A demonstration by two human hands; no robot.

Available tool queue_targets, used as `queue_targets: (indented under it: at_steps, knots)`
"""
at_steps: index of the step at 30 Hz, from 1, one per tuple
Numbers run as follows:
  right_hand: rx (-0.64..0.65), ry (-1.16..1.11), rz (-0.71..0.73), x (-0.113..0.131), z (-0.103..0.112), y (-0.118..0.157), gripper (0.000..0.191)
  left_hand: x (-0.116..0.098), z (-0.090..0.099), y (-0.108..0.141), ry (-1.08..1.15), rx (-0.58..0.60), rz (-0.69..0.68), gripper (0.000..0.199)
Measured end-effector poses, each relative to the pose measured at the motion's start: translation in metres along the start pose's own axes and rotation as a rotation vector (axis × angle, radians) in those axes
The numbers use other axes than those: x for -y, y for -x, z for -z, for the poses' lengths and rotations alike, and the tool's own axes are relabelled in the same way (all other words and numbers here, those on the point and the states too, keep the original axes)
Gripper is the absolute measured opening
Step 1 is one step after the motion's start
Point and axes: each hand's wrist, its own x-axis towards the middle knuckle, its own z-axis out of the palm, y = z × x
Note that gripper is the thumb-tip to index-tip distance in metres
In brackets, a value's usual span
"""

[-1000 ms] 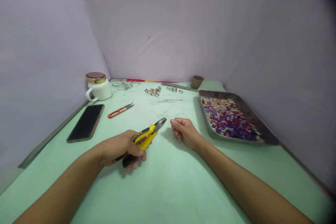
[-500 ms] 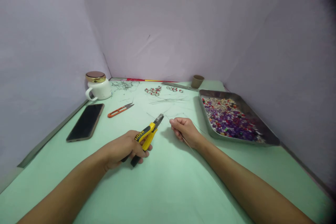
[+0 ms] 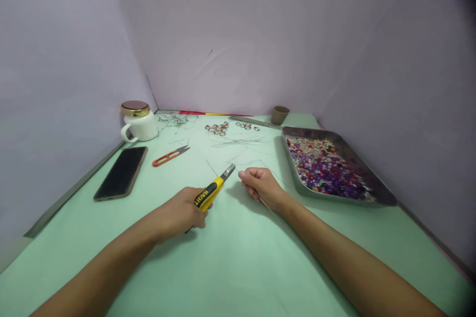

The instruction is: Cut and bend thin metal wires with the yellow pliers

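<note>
Left hand (image 3: pixel 189 209): fingers wrapped round a pair of pliers (image 3: pixel 211 193), grip firm, handles pressed together. Handles smooth yellow with black panels and lettering; nose of grey metal, blunt, pointing forward and to the right, tip near the right hand's fingertips. Cannot tell whether the nose bites anything.

Right hand (image 3: pixel 262 186): thumb and forefinger pinched on a wire (image 3: pixel 265 202), thin and stiff, its tail running back below the palm toward the wrist, above the pale green tabletop (image 3: pixel 230 267).

Shallow metal tray (image 3: pixel 368 172) to the right: rounded corners, flared walls. In it, loose beads (image 3: pixel 323 168), glossy purple mostly, with red and pale ones mixed in. Small brown tapered cup (image 3: pixel 279 116) behind; contents not visible. White mug (image 3: pixel 144 128) at far left, rounded, looped handle; shiny gold-rimmed lid (image 3: pixel 136 108) on top hides the inside.

Between mug and cup: a wiry grey tangle (image 3: pixel 176 121), then red-and-clear beaded pieces (image 3: pixel 216 129). Straight wire lengths (image 3: pixel 238 142) lie nearer. Orange-handled snips (image 3: pixel 171 156), pointed metal blades, beside a flat dark phone (image 3: pixel 122 173).
</note>
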Motion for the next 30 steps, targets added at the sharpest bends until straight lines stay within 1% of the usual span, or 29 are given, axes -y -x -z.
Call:
queue_targets:
  at_steps: [2,4,8,11,13,16,21,23,30]
  knots:
    - [-0.003,0.008,0.002,0.0000,-0.0003,0.0000,0.035,0.0015,-0.0003,-0.0012,-0.041,-0.002,-0.023,0.016]
    - [-0.007,0.009,0.003,-0.0004,-0.0005,-0.0004,0.034,0.0022,-0.0008,-0.0018,-0.102,-0.018,-0.053,0.010]
    - [0.001,-0.005,0.008,-0.0024,0.0000,-0.0018,0.034,0.0024,-0.0014,-0.0018,-0.253,-0.101,-0.156,0.001]
    - [0.027,-0.029,0.028,-0.0042,0.0011,-0.0026,0.031,0.0039,-0.0004,-0.0032,-0.325,-0.166,-0.189,0.009]
    - [0.045,-0.043,0.039,-0.0053,0.0019,-0.0030,0.028,0.0052,0.0010,-0.0045,-0.346,-0.190,-0.201,0.008]
    - [0.050,-0.058,0.054,-0.0069,0.0027,-0.0037,0.026,0.0054,0.0030,-0.0055,-0.326,-0.168,-0.193,0.001]
    - [0.034,-0.062,0.051,-0.0080,0.0022,-0.0037,0.025,0.0020,0.0027,-0.0036,-0.191,-0.027,-0.123,0.008]
    - [0.025,-0.055,0.046,-0.0070,0.0017,-0.0029,0.025,0.0012,0.0015,-0.0029,-0.165,0.007,-0.112,0.008]
    - [0.013,-0.008,0.035,-0.0037,0.0011,-0.0016,0.026,-0.0002,-0.0005,-0.0031,-0.243,-0.031,-0.162,0.007]
